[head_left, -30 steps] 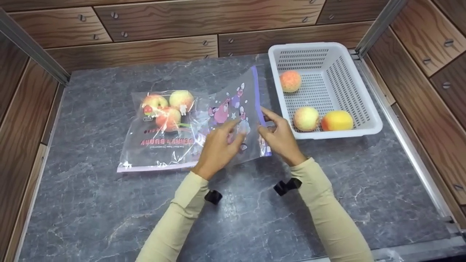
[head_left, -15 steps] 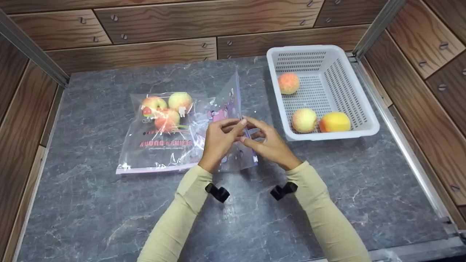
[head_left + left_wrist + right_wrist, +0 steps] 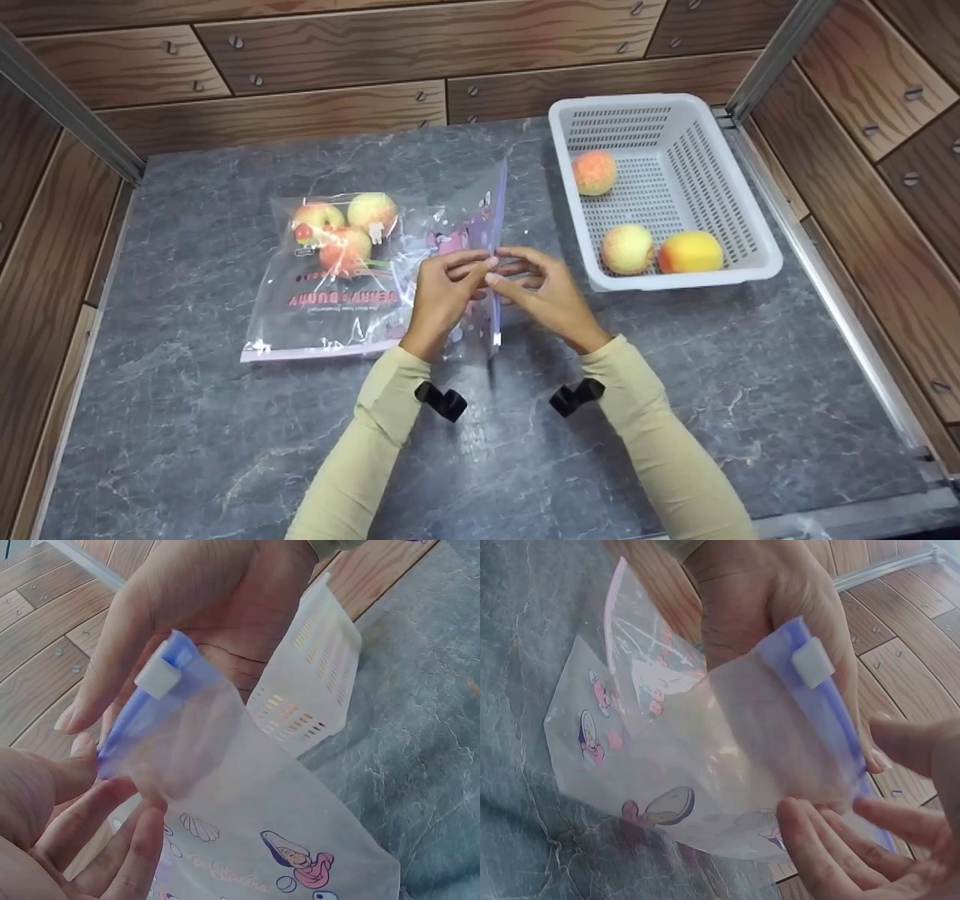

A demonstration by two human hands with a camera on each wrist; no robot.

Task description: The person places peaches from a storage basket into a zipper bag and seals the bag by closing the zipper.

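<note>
A person in cream sleeves has both hands on a clear, thin plastic bag with a purple zip edge and a white slider. This bag is near the middle of the grey marbled table, its zip edge raised and turned almost edge-on to me. Pink and purple cartoon prints and a shell show on its sides.

The left hand pinches the zip edge between thumb and fingers, and the right hand pinches the same edge from the other side, thumb tips close together. The slider is at the near end of the strip, below the fingers as I see it. A small black camera is strapped to each wrist.

Just to the left, and overlapping it in my view, lies a second clear plastic bag with a pale pink zip edge and red lettering. Three red-and-yellow apples are bunched inside at its far end.

Over to the right is a white rectangular basket of perforated plastic. In it, an orange-red round fruit sits by the left wall, while a pale yellow, reddish-tinged round fruit and a yellow oval fruit with an orange end sit side by side near the front wall. Wood-patterned panels stand around the table.
</note>
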